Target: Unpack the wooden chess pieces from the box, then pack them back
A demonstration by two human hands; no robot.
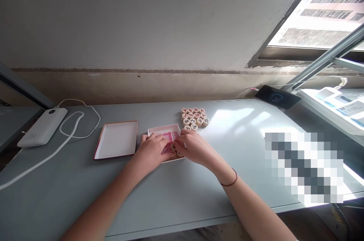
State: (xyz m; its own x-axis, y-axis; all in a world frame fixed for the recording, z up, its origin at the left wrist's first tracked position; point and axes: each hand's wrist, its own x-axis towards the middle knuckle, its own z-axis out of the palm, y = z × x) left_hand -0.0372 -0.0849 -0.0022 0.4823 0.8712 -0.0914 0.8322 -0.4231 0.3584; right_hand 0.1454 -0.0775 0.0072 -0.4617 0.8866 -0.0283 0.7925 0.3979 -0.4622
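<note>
An open white-walled box [149,131] stands in front of me with a sheet printed in red and a few round xiangqi pieces [179,153] in its near right corner. My left hand [153,148] lies over the box's left side, fingers apart and bent, fingertips against the pieces. Above that corner my right hand [196,147] has its thumb and fingers closed on a xiangqi piece [173,146], partly hidden by the fingers. Just beyond the right hand, stacked xiangqi pieces [197,115] with red and black characters stand close together on the desk.
The box lid [116,140] lies inside up on the grey desk [210,207], left of the box. A white power bank [42,127] with a white cable [51,155] occupies the far left. Back right, a phone [277,97] leans near the metal frame; a blurred patch covers the right side.
</note>
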